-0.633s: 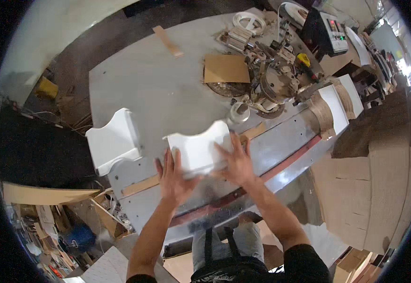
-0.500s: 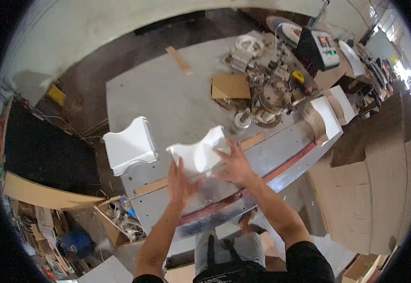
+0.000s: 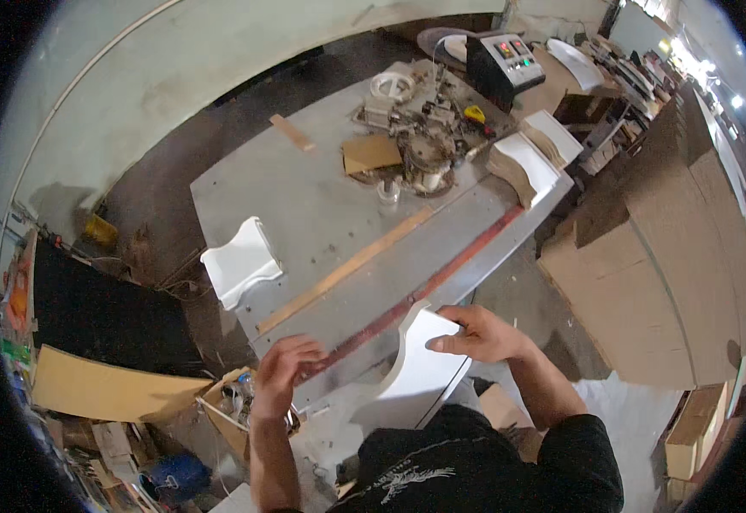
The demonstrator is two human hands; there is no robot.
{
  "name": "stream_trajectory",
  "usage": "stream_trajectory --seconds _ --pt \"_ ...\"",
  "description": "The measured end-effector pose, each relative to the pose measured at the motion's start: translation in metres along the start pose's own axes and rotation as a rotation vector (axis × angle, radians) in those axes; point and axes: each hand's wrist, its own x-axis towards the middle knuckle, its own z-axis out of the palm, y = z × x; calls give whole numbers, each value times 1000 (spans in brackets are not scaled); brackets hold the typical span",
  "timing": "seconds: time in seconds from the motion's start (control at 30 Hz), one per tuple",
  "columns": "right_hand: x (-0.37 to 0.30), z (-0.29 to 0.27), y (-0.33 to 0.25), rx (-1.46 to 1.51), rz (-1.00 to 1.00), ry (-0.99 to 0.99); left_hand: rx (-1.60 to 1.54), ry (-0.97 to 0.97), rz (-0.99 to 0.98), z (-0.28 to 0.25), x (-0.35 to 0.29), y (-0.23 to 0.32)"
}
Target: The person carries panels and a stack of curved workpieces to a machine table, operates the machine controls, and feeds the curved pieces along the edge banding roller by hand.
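Observation:
A white curved-edge panel is tilted close to my body at the table's front edge. My right hand grips its upper right corner, thumb on the broad white face. My left hand is raised to the left of the panel, apart from it, its fingers loosely bent with nothing in them. A second white panel with curved edges lies at the left end of the grey table. More white panels with brown wavy edges are at the table's right end.
A greasy machine stands at the back, a cardboard piece on it and a clear cup before it. A control box is behind. Large cardboard sheets stand right; a box of scraps sits lower left.
The white panel has come off the table toward my body, tilted in my right hand. My left hand has let go of it and moved left. The view has shifted.

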Motion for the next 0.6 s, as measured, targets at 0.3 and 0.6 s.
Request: stream_trajectory --seconds 0.3,0.6 --pt "-53 -2 -6 46 -171 -49 -50 -672 -26 123 35 18" --pt "-84 -25 -17 -129 -331 35 -131 -600 -188 170 30 20"
